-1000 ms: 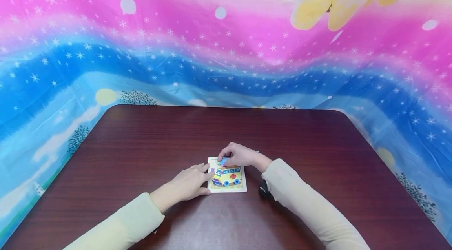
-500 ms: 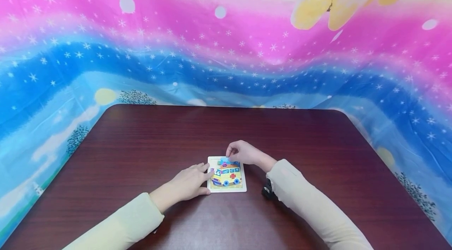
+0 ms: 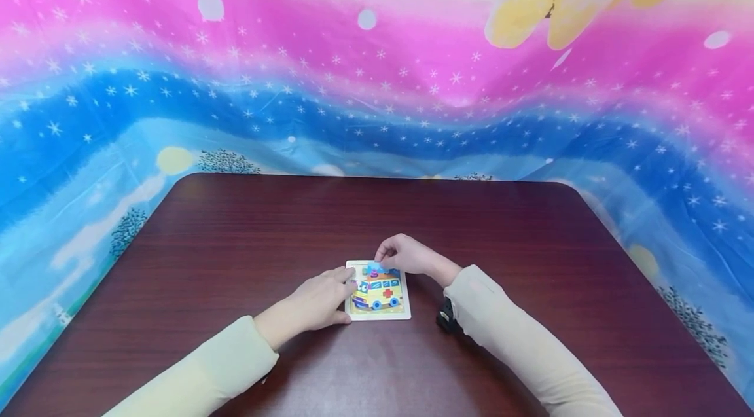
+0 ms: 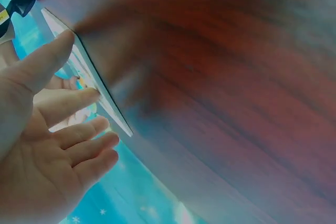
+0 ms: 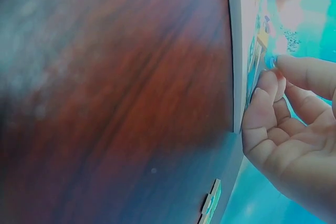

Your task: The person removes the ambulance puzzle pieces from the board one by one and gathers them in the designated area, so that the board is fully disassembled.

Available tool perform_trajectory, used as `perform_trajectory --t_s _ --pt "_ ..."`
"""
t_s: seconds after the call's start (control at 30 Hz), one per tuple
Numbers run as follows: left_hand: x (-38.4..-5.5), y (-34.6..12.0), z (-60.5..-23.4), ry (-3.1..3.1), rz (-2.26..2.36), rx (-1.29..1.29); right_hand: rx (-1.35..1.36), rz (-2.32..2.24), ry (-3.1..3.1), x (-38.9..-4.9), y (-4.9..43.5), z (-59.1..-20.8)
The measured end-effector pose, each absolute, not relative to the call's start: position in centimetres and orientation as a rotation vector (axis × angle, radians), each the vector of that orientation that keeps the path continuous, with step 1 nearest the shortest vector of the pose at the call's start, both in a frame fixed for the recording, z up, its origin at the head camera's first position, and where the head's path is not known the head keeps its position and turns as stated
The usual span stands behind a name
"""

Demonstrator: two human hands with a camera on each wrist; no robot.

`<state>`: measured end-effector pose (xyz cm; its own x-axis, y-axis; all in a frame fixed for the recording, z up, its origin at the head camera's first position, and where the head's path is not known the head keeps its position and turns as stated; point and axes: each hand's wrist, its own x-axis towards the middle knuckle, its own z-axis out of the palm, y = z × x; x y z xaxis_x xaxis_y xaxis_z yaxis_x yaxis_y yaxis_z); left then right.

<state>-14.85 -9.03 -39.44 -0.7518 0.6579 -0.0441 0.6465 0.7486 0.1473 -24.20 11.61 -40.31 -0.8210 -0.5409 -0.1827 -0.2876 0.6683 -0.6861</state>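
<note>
One ambulance puzzle [image 3: 381, 296] lies flat on a dark, wood-grained worktop [image 3: 377, 214], flanked by a person's two bare hands. The right hand [image 3: 408, 254] pinches a small blue piece [image 5: 271, 61] between thumb and fingers at the puzzle's far side; the left hand [image 3: 318, 299] is spread along the left edge, its thumb and forefinger touching the board. The step in hand appears to be fitting, with the blue piece being worked into the top of the picture, though whether it sits level or tilted cannot be told. The next move seems to call for a slight slide or turn to line the piece up with its neighbours, then a light press, while the other hand braces the board. Another piece [image 5: 211, 203], green on its printed face, rests apart on the worktop in the right wrist view, suggesting more than one gap to fill. The puzzle itself is squarish with a pale frame [image 3: 379, 318], its bright print showing a yellow van with cartoon eyes, blue windows, blue wheels and a red cross; a pale patch shows at its upper left.
</note>
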Motion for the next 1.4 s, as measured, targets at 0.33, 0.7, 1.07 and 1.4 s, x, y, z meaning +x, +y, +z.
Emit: perform_trajectory --t_s 0.33,0.7,1.07,1.4 --pt "-15.09 -8.80 -39.58 2.767 0.178 1.283 -0.693 -0.986 2.474 -24.22 11.70 -40.36" --pt "-15.17 -8.64 -39.20 2.735 0.127 1.330 -0.675 -1.030 2.457 -24.26 11.91 -40.35" --pt "-15.55 -8.30 -39.08 2.702 0.133 1.275 -0.608 -1.125 2.396 -24.18 12.28 -40.59" --pt "-15.76 -8.38 -39.11 2.682 0.146 1.251 -0.573 -1.216 2.333 -24.28 12.48 -40.64"
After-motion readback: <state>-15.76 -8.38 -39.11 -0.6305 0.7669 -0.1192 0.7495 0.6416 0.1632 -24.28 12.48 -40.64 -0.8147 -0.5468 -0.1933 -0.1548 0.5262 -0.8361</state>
